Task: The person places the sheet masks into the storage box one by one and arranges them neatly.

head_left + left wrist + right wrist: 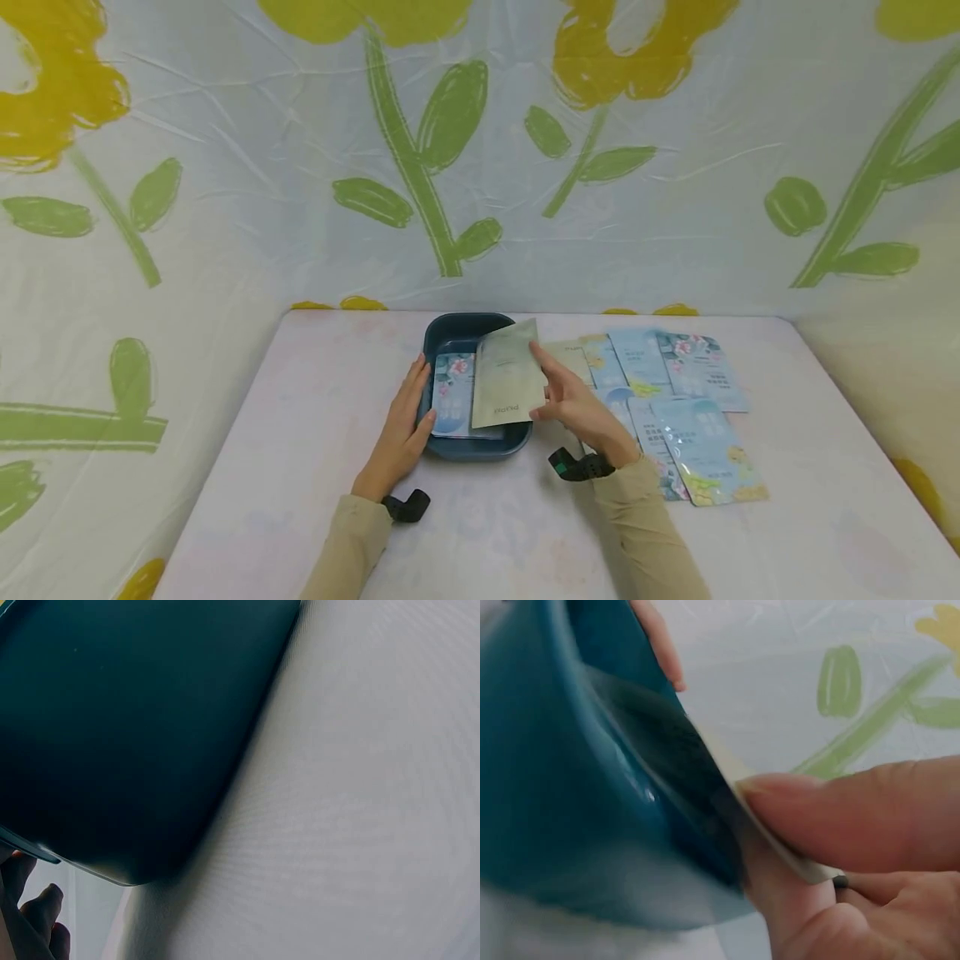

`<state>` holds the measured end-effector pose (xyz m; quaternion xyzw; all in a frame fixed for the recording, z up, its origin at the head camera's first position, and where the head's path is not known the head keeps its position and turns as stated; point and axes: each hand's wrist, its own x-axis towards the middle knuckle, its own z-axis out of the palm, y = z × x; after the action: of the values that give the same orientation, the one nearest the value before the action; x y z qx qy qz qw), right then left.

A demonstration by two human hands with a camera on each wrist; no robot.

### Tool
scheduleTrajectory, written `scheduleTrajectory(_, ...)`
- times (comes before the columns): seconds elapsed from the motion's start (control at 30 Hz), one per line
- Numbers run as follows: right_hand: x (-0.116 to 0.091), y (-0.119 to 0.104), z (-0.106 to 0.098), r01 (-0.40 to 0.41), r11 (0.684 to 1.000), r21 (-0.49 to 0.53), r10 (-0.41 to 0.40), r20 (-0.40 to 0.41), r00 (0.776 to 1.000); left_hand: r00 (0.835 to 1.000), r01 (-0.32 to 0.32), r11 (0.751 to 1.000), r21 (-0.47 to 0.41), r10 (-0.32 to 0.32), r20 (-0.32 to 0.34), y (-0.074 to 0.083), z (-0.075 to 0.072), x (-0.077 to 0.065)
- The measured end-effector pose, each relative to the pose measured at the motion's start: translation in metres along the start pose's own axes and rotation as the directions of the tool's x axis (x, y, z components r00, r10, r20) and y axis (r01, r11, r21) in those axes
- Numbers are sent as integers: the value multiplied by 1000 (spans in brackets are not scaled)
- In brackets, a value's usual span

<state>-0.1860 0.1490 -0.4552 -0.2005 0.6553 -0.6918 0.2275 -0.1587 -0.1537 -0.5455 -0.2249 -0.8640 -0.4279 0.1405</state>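
Note:
My right hand (pixel 581 410) pinches a pale green flat sachet (pixel 508 375) by its right edge. The sachet is tilted over a dark blue plastic basin (pixel 480 450), overlapping its right side. Thumb and fingers grip the sachet's edge close by the rim in the right wrist view. My left hand (pixel 403 425) lies along the basin's left side with its fingers stretched out, thumb at the rim. Inside the basin lies a blue sachet with pink flowers (pixel 452 392), partly covered by the green one. In the left wrist view the basin's wall (pixel 135 735) fills the left side.
Right of the basin, several flat sachets lie overlapping in two rows, among them a floral one (pixel 697 367), a light blue one (pixel 708 446) and a pale green one (pixel 568 358). The table (pixel 300 467) meets a flower-printed cloth wall (pixel 480 250) at the back.

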Motion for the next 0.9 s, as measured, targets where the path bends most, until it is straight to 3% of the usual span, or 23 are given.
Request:
scheduleTrajectory(0.23, 21, -6, 18, -55, 998, -40, 56, 23, 998, 1000, -5, 1000, -12, 5, -1, 2, -1, 0)
scheduleTrajectory(0.6, 34, -4, 43, -137, 951, -277, 141, -4, 990, 1000, -24, 1000, -12, 23, -8, 2, -1, 3)
scheduleTrajectory(0.7, 37, 0, 53, -106, 891, -442, 92, -52, 994, 999, -33, 999, -14, 33, -16, 0, -2, 3)
scheduleTrajectory(0.83, 38, 10, 67, -101, 738, -667, -30, -182, 983, 999, -44, 999, -12, 44, -18, 0, -1, 2)
scheduleTrajectory(0.9, 37, 14, 75, -91, 695, -713, -96, -218, 971, 999, -46, 999, -15, 46, -25, 1, -2, 0)
